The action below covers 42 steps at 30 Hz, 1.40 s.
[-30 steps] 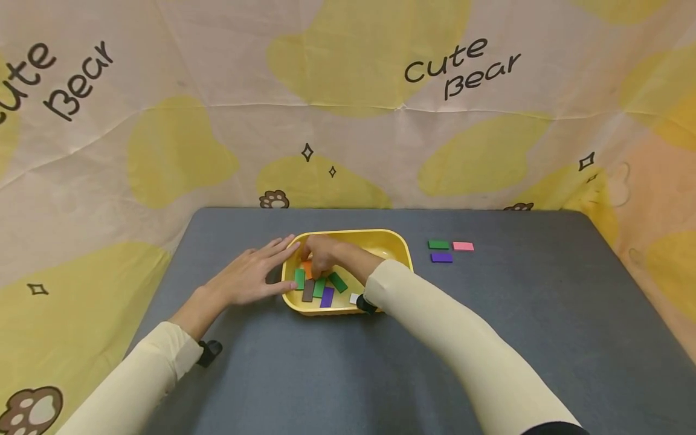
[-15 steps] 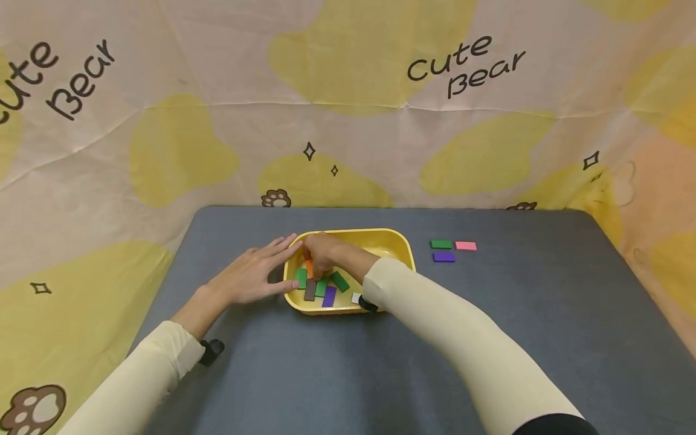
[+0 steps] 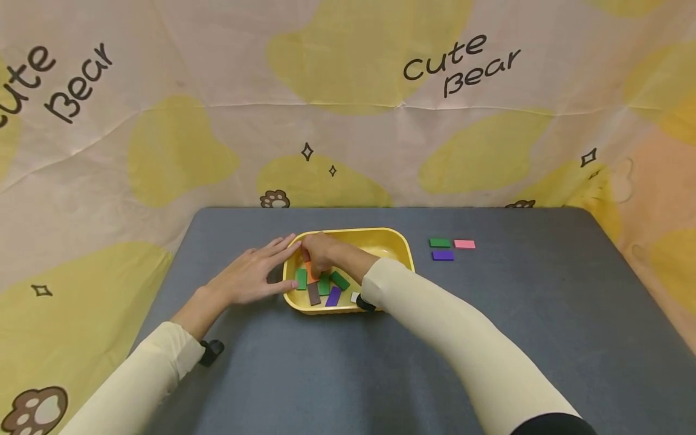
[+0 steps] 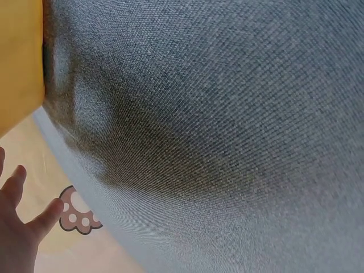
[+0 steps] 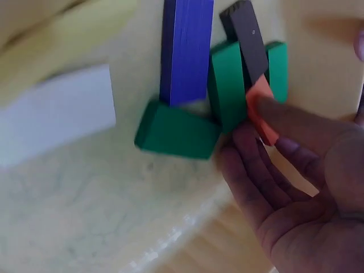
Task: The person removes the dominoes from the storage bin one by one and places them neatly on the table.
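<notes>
My right hand reaches into the yellow tray and pinches an orange block at its left side. The right wrist view shows my fingertips on the orange block, which lies among green blocks, a purple block, a brown block and a white block. Outside the tray's left wall, my left hand rests flat on the table with straight fingers touching the wall. In the left wrist view only its fingers and a corner of the tray show.
A green block, a pink block and a purple block lie together on the grey table right of the tray. A patterned cloth backdrop hangs behind the table.
My right hand has tipped the orange block up slightly. The brown and purple blocks in the tray have shifted and turned a little. The left hand has not moved.
</notes>
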Available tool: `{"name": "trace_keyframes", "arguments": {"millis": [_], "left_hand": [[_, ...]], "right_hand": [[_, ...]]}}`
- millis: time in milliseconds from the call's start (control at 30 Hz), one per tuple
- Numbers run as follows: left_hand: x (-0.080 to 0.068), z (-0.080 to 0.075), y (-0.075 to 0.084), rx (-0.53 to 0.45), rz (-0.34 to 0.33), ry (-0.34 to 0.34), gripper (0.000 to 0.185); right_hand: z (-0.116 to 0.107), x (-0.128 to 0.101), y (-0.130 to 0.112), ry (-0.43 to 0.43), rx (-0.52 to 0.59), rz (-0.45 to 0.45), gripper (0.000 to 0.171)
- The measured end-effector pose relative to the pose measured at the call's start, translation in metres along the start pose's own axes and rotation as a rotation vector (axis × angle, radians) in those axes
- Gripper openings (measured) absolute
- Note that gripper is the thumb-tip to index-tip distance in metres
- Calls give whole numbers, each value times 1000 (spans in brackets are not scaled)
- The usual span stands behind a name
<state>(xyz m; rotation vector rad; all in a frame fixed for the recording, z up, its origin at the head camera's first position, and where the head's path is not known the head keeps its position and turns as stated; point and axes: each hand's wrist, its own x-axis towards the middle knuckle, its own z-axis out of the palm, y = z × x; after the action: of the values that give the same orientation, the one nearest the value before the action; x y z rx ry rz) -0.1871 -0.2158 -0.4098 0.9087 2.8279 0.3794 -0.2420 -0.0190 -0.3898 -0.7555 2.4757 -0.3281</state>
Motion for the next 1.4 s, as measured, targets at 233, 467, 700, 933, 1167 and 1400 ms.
{"name": "trace_keyframes", "arguments": {"millis": [233,467,700,933,1167,1400], "left_hand": [[0,1,1,6,-14,-16,88],[0,0,3,12,-16,-9,87],[0,1,3,11,-19,-10,86],[0,1,2,18,-20,-11,88],[0,1,2,17,-27,-13,87],[1,2,3,18,-38,-16,86]], "right_hand": [[-1,-2,5,-23,123,-21,22],[-5,-6,12,7,224,-65,18],[-9,-11,18,31,303,-58,14],[-17,-20,27,39,399,-30,10],[-27,-30,31,9,468,-31,12],[-38,-39,39,-47,494,-62,21]]}}
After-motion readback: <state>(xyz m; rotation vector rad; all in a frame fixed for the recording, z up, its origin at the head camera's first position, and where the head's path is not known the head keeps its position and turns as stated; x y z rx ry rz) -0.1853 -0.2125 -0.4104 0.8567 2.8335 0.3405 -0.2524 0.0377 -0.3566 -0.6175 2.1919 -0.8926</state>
